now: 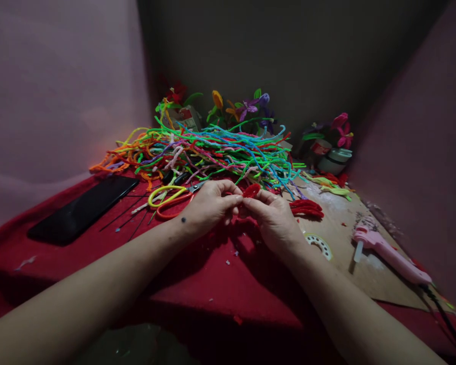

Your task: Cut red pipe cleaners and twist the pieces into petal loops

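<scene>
A small looped piece of red pipe cleaner (252, 190) is pinched between both hands above the red cloth. My left hand (217, 202) grips its left end with thumb and fingertips. On the other side, my right hand (271, 213) pinches it too, the fingertips of both hands nearly touching. Scissors with yellow and orange handles (171, 198) lie beside my left wrist. Several folded red pipe cleaner pieces (307, 208) rest just right of my right hand. Behind both hands spreads a heap of multicoloured pipe cleaners (220, 152).
A black phone (84, 209) lies at the left near thin dark sticks. At the right, a pink glue gun (393, 256) and a round white ring (319, 246) sit on a brown board (342, 233). Pipe cleaner flowers (247, 106) stand at the back.
</scene>
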